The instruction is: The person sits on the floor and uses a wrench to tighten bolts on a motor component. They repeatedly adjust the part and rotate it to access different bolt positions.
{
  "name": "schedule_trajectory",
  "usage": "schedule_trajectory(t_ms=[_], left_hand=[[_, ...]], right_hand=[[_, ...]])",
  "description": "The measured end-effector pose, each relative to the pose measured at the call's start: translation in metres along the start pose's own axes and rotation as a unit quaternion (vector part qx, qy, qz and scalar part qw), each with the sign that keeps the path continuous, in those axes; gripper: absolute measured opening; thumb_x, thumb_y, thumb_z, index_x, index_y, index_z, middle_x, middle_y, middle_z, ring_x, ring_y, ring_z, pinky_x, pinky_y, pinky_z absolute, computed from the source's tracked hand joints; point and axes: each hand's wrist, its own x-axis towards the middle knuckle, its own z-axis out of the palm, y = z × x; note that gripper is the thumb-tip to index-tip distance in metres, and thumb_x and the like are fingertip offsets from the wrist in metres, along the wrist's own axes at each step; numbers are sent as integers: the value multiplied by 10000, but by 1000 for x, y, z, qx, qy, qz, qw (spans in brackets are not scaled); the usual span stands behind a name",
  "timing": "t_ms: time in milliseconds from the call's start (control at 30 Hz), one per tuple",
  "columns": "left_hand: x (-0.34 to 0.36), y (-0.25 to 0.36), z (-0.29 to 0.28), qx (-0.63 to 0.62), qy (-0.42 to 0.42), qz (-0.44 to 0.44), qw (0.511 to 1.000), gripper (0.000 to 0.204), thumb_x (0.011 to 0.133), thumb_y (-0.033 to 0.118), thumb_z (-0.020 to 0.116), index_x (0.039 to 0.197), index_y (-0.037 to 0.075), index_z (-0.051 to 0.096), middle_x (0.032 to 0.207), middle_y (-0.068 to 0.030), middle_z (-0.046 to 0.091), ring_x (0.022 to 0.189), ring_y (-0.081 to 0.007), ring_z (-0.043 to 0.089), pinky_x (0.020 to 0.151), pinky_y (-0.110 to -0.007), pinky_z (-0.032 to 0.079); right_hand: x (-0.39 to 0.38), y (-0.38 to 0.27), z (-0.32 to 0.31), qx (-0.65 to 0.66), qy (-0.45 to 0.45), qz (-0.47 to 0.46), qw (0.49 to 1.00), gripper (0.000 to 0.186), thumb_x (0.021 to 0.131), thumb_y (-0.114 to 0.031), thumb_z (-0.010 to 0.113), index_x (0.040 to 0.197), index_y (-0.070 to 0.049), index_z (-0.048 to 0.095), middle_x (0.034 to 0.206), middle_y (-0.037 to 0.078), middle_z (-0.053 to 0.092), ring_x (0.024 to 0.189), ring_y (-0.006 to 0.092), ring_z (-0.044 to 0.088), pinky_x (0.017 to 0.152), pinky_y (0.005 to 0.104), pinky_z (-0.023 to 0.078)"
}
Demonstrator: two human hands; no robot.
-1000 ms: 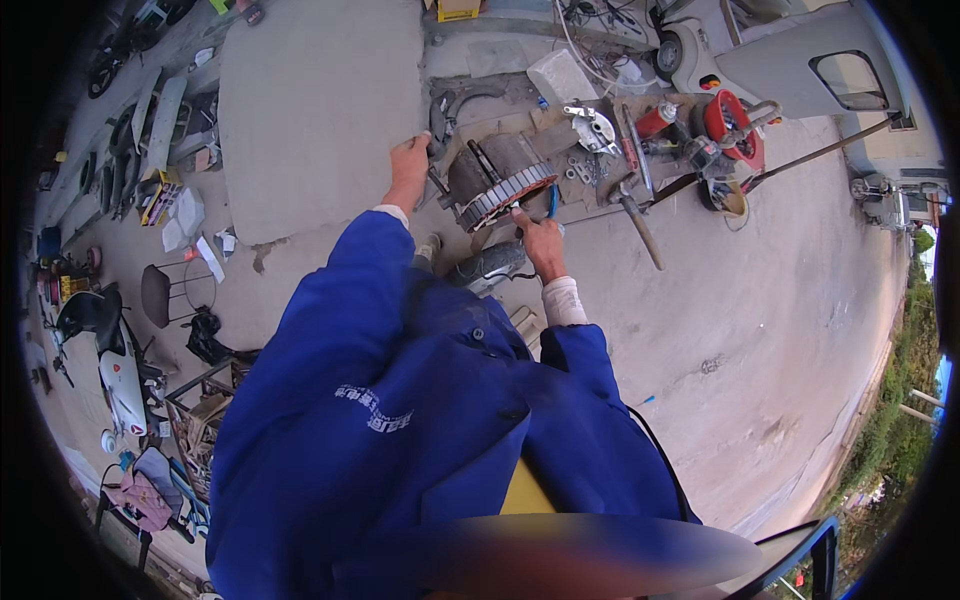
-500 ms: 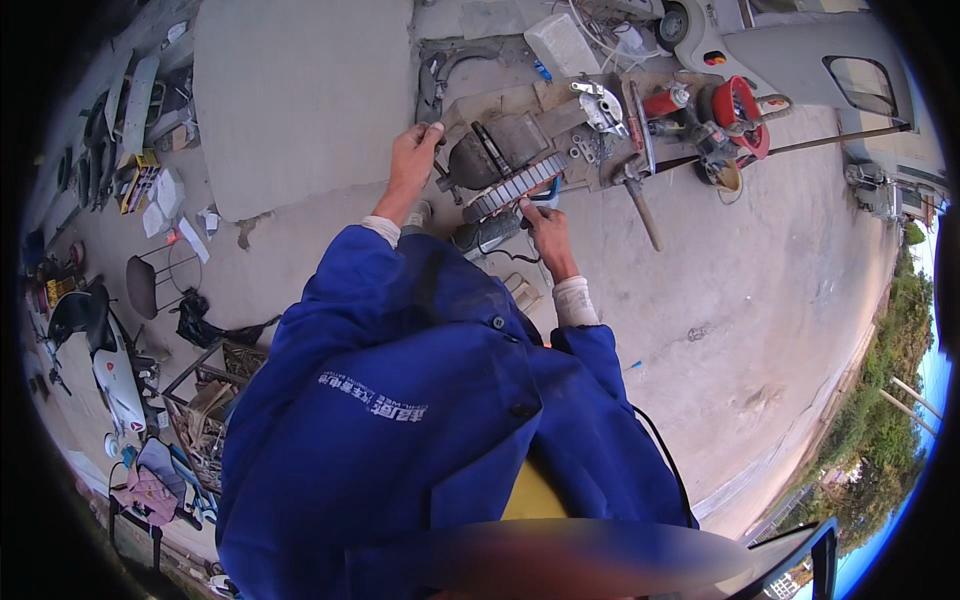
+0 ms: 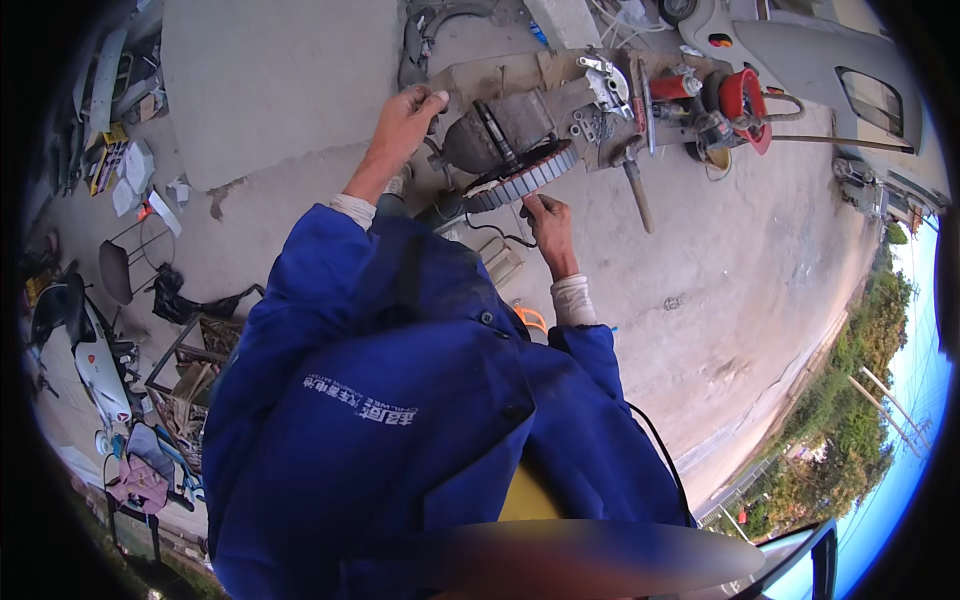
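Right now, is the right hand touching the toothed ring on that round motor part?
Touching. In the head view the right hand's fingertips rest on the lower edge of the toothed ring, with no gap showing between them.

Dull grey metal motor (image 3: 505, 135), rough matt concrete ground (image 3: 740, 260)

Both hands (image 3: 405, 112) on toothed motor wheel (image 3: 520, 178)

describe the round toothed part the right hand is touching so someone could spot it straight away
Start at the big pale concrete slab at the top, then go right past the left hand to the cluttered wooden board. The toothed ring lies tilted at its near edge, touched by the right hand. Nothing else nearby has a rim of pale, evenly spaced teeth.
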Motion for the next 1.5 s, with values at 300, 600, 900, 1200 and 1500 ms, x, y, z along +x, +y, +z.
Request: schedule_trajectory(t_ms=[300,600,900,1200,1500], left_hand=[[-23,-59,-14,-43,129,-45,990,308,1010,277,599,974,-19,674,810,-30,657,654,-109,534,571,-282,435],[-12,-165,-10,-73,4,-199,977,307,964,227,600,1110,-21,709,874,-67,672,736,-157,596,672,-311,486],[11,-222,27,-279,1,-470,838,454,982,479,577,1171,70,633,1116,-150,678,986,-318,638,876,-471,543],[16,-186,29,-342,47,-426,836,364,1013,385,562,1193,81,652,1113,-89,679,1053,-295,618,945,-469,519],[-17,-101,-4,154,-93,-22,983,314,971,204,669,1178,-31,692,1080,-117,715,1031,-292,687,887,-366,521]], right_hand=[[-3,1,4,21,13,-28,999,535,962,-451,662,730,31,662,599,34,530,591,115,483,561,307,390],[-2,-4,1,49,-14,8,999,448,970,-356,670,741,28,659,599,5,521,561,89,452,516,293,357],[-3,-5,1,51,1,26,998,343,954,-263,660,778,30,677,632,2,550,589,78,483,533,280,385],[-7,-12,2,91,-2,52,994,290,953,-214,640,800,28,679,654,0,564,609,75,487,547,271,390],[5,25,8,112,-28,34,993,298,954,-226,636,837,42,694,664,1,572,600,84,480,552,282,392]])
